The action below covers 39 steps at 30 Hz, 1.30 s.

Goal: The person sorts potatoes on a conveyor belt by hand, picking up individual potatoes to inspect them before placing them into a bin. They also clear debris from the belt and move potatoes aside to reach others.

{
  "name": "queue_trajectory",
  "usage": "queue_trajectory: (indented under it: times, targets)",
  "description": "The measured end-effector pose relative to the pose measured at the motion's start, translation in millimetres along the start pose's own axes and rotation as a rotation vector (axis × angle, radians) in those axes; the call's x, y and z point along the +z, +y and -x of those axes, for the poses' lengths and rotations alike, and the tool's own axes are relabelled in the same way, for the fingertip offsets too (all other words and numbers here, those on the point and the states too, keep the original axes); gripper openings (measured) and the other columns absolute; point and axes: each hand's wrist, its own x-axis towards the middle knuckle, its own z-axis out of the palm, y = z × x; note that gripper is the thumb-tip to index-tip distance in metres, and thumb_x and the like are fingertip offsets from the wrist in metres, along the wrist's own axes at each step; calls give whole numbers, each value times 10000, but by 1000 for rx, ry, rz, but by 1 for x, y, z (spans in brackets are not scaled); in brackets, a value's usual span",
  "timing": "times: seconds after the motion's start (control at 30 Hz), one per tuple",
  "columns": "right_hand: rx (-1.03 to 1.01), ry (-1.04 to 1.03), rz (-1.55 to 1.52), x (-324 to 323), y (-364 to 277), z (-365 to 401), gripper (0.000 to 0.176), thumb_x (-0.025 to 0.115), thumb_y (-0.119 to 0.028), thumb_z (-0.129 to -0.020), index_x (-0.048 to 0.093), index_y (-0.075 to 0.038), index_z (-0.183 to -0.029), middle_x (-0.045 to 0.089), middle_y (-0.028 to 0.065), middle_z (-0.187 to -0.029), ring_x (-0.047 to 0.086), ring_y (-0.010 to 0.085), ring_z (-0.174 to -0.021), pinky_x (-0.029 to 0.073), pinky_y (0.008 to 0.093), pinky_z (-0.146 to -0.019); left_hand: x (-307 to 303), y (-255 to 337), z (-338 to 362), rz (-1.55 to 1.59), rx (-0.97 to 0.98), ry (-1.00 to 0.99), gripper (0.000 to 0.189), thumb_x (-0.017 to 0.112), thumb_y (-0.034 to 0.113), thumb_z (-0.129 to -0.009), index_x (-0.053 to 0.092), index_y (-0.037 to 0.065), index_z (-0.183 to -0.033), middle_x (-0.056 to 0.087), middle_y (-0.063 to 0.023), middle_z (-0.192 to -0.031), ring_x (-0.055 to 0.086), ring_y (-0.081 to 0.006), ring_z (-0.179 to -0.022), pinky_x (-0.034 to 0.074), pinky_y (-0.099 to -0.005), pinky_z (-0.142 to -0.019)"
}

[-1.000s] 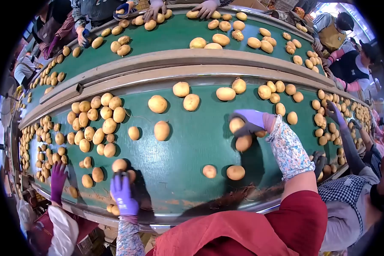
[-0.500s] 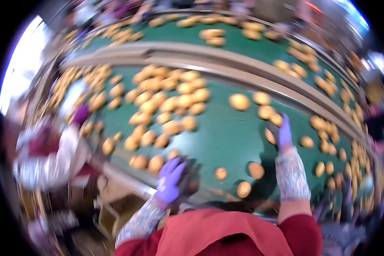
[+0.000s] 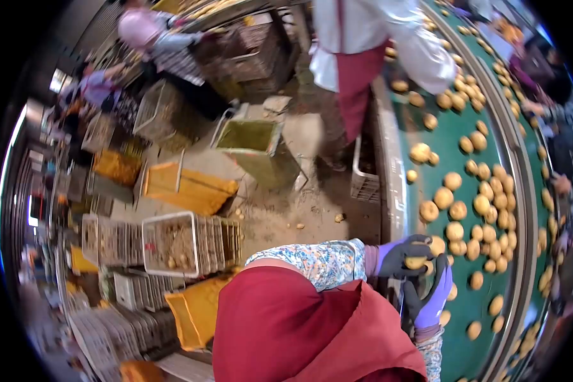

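1. The left hand (image 3: 402, 256), in a purple glove with a dark palm and a floral sleeve behind it, reaches over the near edge of the green conveyor belt (image 3: 455, 347).
2. Its fingers (image 3: 420, 242) are curled around a potato (image 3: 416, 261), which sits in the palm just above the belt edge.
3. The right hand (image 3: 431, 298), gloved the same way, is just below the left and touches it. Its fingers (image 3: 445, 275) point up towards the held potato, and I cannot tell whether they grip anything.
4. Loose potatoes (image 3: 484, 210) lie thick on the belt just beyond both hands.
5. Further along the belt stands another person (image 3: 356, 38) in a white jacket and red apron.
6. On the dirt floor (image 3: 299, 210) beside the belt are a green bin (image 3: 254, 137), yellow crates (image 3: 184, 188) and a wire crate (image 3: 172, 245).
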Motion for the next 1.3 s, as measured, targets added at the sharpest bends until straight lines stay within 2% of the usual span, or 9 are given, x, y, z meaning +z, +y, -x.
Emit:
queue_trajectory:
  times: [0.1,0.17,0.33,0.47,0.63,0.87,1.03,1.13,1.3]
  targets:
    - [46,-52,-100,6,9,-27,649,662,-57,-894,384,32,-1474,485,195,-1436,465,314,-1321,370,416,-1112,-48,-35,39,165,-143,402,495,758,33,-844,576,103,-1299,643,-110,-1214,668,-228,-1010,564,-318,-865]
    - [318,-109,-327,-2,45,-42,567,610,-86,-945,406,32,-1461,499,183,-1428,487,285,-1304,395,394,-1090,-123,-43,82,1568,-464,579,401,707,61,-889,592,89,-1272,670,-115,-1158,681,-204,-951,561,-297,-847]
    - [365,-63,-79,-34,106,-27,488,609,-122,-984,458,44,-1417,555,178,-1363,543,275,-1241,427,383,-1066,-303,-40,275,879,-401,1618,324,655,189,-917,598,102,-1224,649,-82,-1049,643,-183,-889,535,-294,-781]
    - [483,248,490,-71,172,27,485,696,-183,-942,543,53,-1337,611,241,-1303,582,329,-1200,429,409,-1064,-354,-56,384,598,-644,1760,305,614,292,-939,604,113,-1186,632,-55,-961,612,-167,-840,514,-291,-728]
    - [692,439,402,-29,171,65,503,713,-283,-887,586,4,-1282,653,248,-1130,618,422,-1054,485,469,-939,-297,-151,258,685,-833,1207,344,563,420,-967,610,125,-1138,611,-22,-852,573,-146,-778,488,-288,-661]
    - [397,394,79,16,63,22,470,694,-210,-879,576,-10,-1287,619,219,-1213,583,410,-1133,472,472,-974,-92,-6,-98,-195,-124,-47,457,604,4,-939,506,4,-1386,610,-130,-1286,619,-222,-1103,505,-344,-948]
    - [1112,600,-243,13,115,90,410,688,-185,-891,612,-48,-1271,699,214,-1051,679,354,-967,533,422,-895,6,10,-119,-188,262,-942,479,720,207,-848,584,80,-1290,590,-161,-1281,534,-371,-1228,442,-473,-1022]
    - [792,233,151,48,82,60,290,612,-164,-910,659,-79,-1182,686,235,-1036,659,414,-976,531,460,-869,35,-23,-107,-316,432,-1063,480,731,213,-793,613,119,-1249,571,-134,-1277,521,-356,-1232,393,-506,-1034]
    - [992,706,-97,-24,93,-15,354,635,-246,-905,655,-75,-1214,694,232,-1117,683,352,-1039,523,403,-888,-18,-64,-156,-468,500,-939,479,741,238,-765,622,163,-1223,561,-122,-1322,510,-345,-1261,373,-532,-1050]
